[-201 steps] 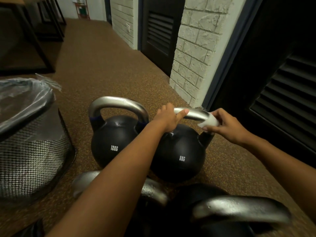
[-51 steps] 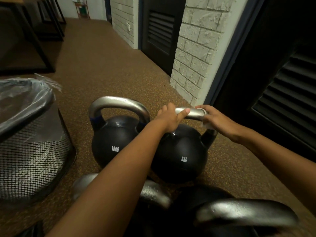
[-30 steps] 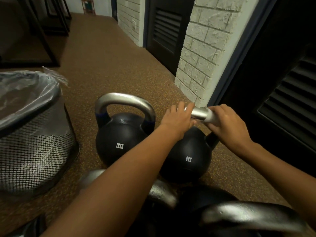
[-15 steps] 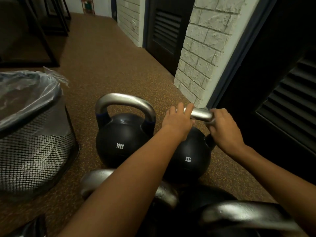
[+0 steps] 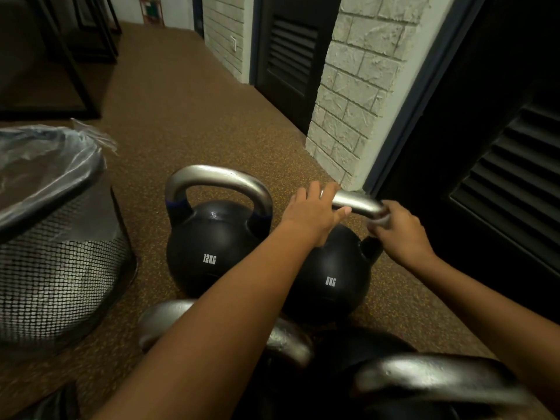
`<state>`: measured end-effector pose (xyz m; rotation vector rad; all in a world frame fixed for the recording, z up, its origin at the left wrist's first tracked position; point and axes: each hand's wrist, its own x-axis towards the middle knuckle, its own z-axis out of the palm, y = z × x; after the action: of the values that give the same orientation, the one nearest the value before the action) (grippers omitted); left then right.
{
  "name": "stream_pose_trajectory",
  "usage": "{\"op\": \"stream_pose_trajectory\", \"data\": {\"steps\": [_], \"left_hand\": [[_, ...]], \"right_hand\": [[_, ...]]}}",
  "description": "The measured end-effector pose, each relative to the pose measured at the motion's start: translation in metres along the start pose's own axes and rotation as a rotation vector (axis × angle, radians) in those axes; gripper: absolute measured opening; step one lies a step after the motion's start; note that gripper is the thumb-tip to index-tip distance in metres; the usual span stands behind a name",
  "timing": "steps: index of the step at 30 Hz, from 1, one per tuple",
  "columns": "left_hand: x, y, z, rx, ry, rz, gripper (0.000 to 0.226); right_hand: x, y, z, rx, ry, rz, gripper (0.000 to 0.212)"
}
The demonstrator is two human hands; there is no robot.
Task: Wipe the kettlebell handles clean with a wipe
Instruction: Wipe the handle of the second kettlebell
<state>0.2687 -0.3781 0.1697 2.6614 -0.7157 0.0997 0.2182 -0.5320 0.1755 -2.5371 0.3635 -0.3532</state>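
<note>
Left hand (image 5: 315, 213) grips the left part of the steel handle (image 5: 354, 203) on the 8KG kettlebell (image 5: 330, 280), fingers curled over the top of the bar and the thumb lying along its near side. Right hand (image 5: 400, 234) closes round the handle's right bend, where the bar turns down toward the black ball. It holds a pale wipe (image 5: 380, 221) pressed against the metal, and only a small edge of the wipe shows past the fingers. A short bare stretch of handle shows between the two hands.

The 8KG kettlebell stands on the brown speckled floor (image 5: 181, 122), just to the right of a 12KG kettlebell (image 5: 209, 256); the left forearm covers the place where their bodies would meet. The 12KG one's handle (image 5: 218, 174) is upright with no hand on it.

Closer to the camera, the steel handles of two more kettlebells show, one under the left forearm (image 5: 288, 338) and one at the lower right (image 5: 424, 377). A black mesh bin (image 5: 54, 262) with a clear plastic liner (image 5: 45, 159) stands on the left. A pale brick pillar (image 5: 357, 86) rises behind the hands, between dark louvred doors (image 5: 291, 50).
</note>
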Motion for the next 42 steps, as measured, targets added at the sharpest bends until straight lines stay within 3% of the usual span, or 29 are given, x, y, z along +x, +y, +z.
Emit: {"op": "stream_pose_trajectory", "data": {"steps": [3,6,19,22,24,28,34,39,42], "left_hand": [[0.001,-0.001,0.002,0.01,0.018,0.001,0.056],[0.001,-0.001,0.003,0.028,0.013,0.009,0.056],[0.0,0.001,-0.002,0.0,-0.026,-0.01,0.056],[0.001,0.001,-0.002,-0.002,-0.032,-0.012,0.057],[0.001,0.0,-0.001,0.005,-0.038,-0.007,0.057],[0.003,0.0,0.001,-0.004,-0.017,-0.022,0.057],[0.012,-0.006,0.012,0.091,-0.084,0.024,0.066],[0.005,-0.003,0.004,0.004,-0.018,-0.008,0.059],[0.0,-0.001,-0.001,-0.001,-0.014,-0.006,0.059]], "right_hand": [[0.002,-0.01,0.002,-0.153,0.067,-0.233,0.047],[0.002,-0.007,0.002,-0.138,0.062,-0.26,0.047],[0.008,0.013,0.013,0.287,-0.074,0.273,0.034],[0.009,0.013,0.012,0.368,-0.13,0.322,0.036],[0.008,0.01,0.009,0.33,-0.135,0.267,0.037],[0.013,-0.002,0.002,0.212,-0.149,-0.029,0.049],[0.021,-0.028,-0.002,-0.106,-0.201,-0.32,0.066],[0.039,-0.02,-0.011,0.034,-0.305,-0.096,0.088],[0.035,-0.007,-0.019,0.272,-0.393,0.011,0.081]]}}
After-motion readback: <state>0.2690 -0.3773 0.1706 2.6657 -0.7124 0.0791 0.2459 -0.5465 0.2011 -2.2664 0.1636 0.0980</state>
